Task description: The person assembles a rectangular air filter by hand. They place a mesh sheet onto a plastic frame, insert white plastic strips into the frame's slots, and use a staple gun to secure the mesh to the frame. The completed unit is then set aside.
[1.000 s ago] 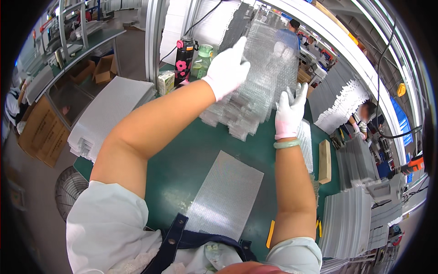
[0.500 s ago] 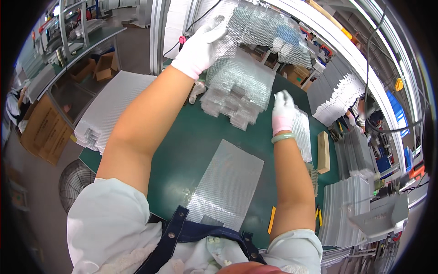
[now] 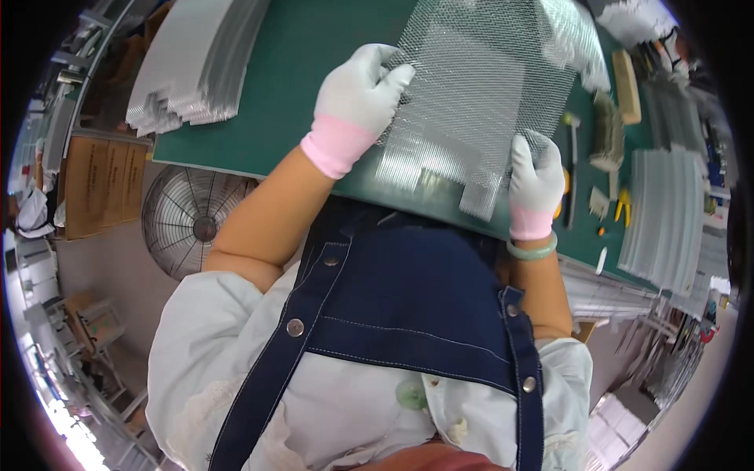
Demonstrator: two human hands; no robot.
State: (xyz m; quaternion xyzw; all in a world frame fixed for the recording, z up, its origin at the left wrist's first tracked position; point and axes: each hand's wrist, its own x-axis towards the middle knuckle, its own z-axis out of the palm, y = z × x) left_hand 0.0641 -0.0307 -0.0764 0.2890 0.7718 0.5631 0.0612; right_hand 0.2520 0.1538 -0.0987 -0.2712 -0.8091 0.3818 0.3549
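A thin silvery mesh sheet (image 3: pixel 546 94) is held up over the work table, tilted and see-through. My left hand (image 3: pixel 357 98), in a white glove with a pink cuff, is closed on its left edge, thumb against fingers. On its lower right side, my right hand (image 3: pixel 536 177), gloved the same way, pinches the edge. Beneath the mesh, a similar silvery sheet (image 3: pixel 400 169) lies on the green table (image 3: pixel 314 47), partly seen through the held one. Its near end has a stepped cut-out and a narrow tab. Just beyond my right hand lie more shiny sheets (image 3: pixel 581 39).
A stack of mesh sheets (image 3: pixel 196 63) sits at the table's left, and another stack (image 3: pixel 664 220) at the right. Near the right edge are a wooden block (image 3: pixel 627 86), yellow-handled pliers (image 3: pixel 623 208) and a dark-handled tool (image 3: pixel 572 153). A floor fan (image 3: pixel 200 224) stands below left.
My hands have come back from the far side toward my body, bringing a mesh sheet over the one on the table. My right hand now grips its edge. The view has tilted down.
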